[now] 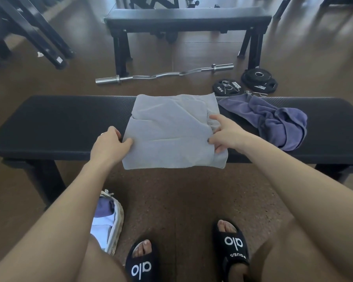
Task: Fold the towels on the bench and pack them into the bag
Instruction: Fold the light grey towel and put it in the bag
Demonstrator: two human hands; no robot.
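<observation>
On the bench (49, 123), a part-folded grey towel (171, 131) is pinched at its side edges by the left hand (110, 144) and right hand (225, 133); beside it a purple towel (277, 121) lies unfolded, and below the bench the bag (112, 218) already holds folded towels.

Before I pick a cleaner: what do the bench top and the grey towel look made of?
Bench top: seemingly black vinyl or leatherette padding, matte, finely ribbed. Grey towel: soft woven cloth, likely cotton terry or microfibre; it creases and drapes over the edge.
</observation>
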